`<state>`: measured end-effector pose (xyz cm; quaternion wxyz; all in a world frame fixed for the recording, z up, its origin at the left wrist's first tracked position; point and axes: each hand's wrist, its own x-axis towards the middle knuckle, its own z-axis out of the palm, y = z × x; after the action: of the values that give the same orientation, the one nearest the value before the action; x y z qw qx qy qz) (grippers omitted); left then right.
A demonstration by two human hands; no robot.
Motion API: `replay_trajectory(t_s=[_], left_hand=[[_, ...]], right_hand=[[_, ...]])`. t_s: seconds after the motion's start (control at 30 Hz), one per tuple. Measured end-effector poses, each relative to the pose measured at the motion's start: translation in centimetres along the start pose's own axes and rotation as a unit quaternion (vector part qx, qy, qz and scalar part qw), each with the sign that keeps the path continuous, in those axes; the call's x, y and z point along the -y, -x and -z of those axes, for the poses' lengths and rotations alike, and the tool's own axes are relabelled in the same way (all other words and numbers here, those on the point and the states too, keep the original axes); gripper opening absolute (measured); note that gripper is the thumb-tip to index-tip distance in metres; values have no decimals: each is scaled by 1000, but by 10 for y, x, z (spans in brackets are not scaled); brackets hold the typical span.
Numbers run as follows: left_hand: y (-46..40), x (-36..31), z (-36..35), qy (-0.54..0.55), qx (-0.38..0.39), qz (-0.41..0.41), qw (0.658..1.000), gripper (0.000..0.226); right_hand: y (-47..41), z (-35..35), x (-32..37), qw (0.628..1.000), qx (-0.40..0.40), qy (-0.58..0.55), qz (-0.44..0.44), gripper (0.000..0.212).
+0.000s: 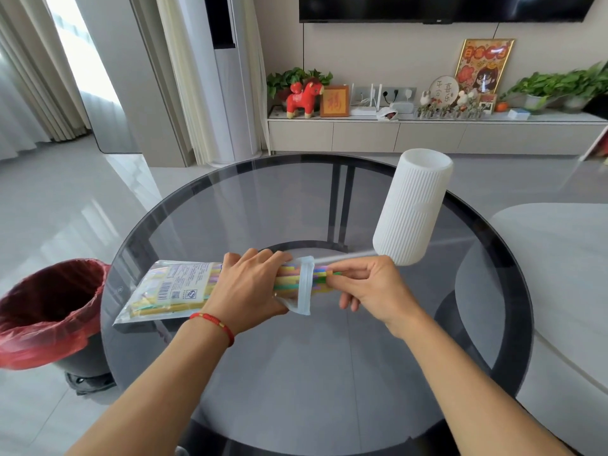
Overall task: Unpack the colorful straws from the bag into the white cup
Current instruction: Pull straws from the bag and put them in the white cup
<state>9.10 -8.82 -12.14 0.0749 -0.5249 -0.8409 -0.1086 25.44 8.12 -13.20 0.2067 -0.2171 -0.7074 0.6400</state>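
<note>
A clear plastic bag (pixel 171 289) with a printed label lies across the round glass table (pixel 296 373), its open mouth pointing right. My left hand (pixel 250 287) grips the bag around its middle, near the mouth. Colorful straws (pixel 320 278) stick out of the opening, and my right hand (pixel 371 287) pinches their ends with thumb and fingers. The tall white ribbed cup (pixel 411 209) stands upright on the table, up and to the right of my right hand, empty as far as I can see.
A bin lined with a red bag (pixel 49 311) stands on the floor left of the table. A pale sofa (pixel 566 291) borders the table on the right. A low TV cabinet (pixel 427 136) with ornaments and plants runs along the far wall.
</note>
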Motion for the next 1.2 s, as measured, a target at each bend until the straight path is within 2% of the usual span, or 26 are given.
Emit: replay_trajectory(t_s=[0.1, 0.23, 0.37, 0.6, 0.87, 1.03, 1.2], left_hand=[[0, 3, -1, 4, -12, 10, 1000, 64], [0, 1, -3, 13, -15, 5, 1000, 61], [2, 1, -1, 19, -27, -4, 999, 55], [0, 3, 3, 10, -21, -2, 1000, 53], [1, 10, 3, 24, -42, 1, 999, 51], [3, 9, 4, 34, -55, -5, 998, 50], [4, 11, 6, 45, -65, -18, 997, 47]], right_hand=[[1, 15, 0, 1000, -13, -14, -20, 28], [1, 8, -2, 998, 19, -44, -34, 21], [-6, 4, -7, 999, -50, 1, 11, 12], [-8, 35, -7, 990, -129, -32, -34, 8], [-5, 49, -3, 957, -236, -149, -81, 9], [0, 37, -3, 939, -211, -225, -153, 33], [1, 32, 1, 936, -172, -263, -160, 15]])
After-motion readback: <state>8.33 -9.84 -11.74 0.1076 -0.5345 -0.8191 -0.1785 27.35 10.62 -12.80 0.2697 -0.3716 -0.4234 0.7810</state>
